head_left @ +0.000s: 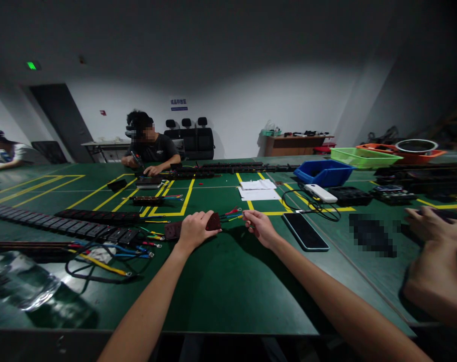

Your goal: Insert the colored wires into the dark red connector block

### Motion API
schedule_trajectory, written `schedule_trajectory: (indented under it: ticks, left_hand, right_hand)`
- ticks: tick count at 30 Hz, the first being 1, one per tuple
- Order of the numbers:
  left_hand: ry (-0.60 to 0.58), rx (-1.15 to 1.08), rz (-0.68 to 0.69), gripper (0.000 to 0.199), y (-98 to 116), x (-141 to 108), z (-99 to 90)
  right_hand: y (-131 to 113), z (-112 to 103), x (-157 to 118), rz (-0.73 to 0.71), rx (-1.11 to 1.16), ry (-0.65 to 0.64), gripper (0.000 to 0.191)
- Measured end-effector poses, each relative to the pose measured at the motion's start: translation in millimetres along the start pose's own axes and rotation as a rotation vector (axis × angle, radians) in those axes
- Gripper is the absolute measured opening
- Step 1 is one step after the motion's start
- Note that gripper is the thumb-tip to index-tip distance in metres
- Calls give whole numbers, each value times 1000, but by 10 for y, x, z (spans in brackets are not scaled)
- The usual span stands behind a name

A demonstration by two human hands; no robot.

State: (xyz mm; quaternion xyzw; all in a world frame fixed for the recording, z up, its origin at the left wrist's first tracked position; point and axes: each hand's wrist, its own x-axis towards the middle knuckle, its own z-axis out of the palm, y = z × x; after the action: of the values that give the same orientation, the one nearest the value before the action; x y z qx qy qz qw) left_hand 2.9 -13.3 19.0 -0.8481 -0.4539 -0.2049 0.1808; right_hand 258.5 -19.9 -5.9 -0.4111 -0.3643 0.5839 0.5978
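My left hand [195, 230] is wrapped round a dark brown socket strip [172, 231] lying on the green table. Short coloured wires [231, 215] with ring ends come out of the strip's right end. At the tips of those wires, my right hand [259, 226] is closed in a pinch, its thumb and forefinger on a wire end. A phone [306, 232] lies to the right of my right hand. White papers [257, 190] lie beyond both hands.
Black socket strips [73, 226] with loose wires and a water bottle [20, 279] are at left. A blue bin [324, 172], green tray [365, 158] and white power bank [321, 193] stand at right. Another person's hand [439, 226] is far right; a person [153, 151] works opposite.
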Motion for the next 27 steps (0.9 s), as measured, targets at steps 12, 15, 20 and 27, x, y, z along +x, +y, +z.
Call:
schedule_trajectory:
  ticks: [12,15,20,27]
  left_hand:
    - [-12,27,-51,66,34,2,-6]
    - [-10,34,-48,65,34,1,-6]
    - [-16,26,-43,65,27,2,-18]
    - [-5,5,-54,65,18,-2,-12]
  right_hand:
    - [63,2,20,-78,-104,17,35]
    - [72,-5,22,-89,-115,20,37]
    - [80,-29,33,-94,-116,16,37]
    - [75,-32,35,-86,-118,12,33]
